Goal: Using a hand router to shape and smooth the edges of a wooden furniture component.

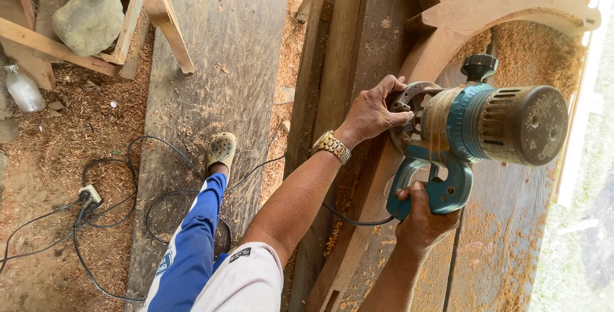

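A teal and grey electric router (486, 123) dusted with sawdust sits on a curved wooden piece (441, 43) lying on a workbench. My left hand (374, 112), with a gold wristwatch on the wrist, grips the round base plate (409, 104) of the router. Lower down, my right hand (422, 219) is closed around the router's teal handle (441, 190). A black knob (478, 65) sticks up on the tool's far side. Its black cord (345, 217) runs off to the left.
Sawdust covers the bench planks (505, 222) and the ground. A dark board (211, 94) lies on the floor under my leg in blue trousers and a pale clog (220, 150). A cable loops to a plug socket (88, 195). A rock (89, 17) and plastic bottle (22, 91) lie at upper left.
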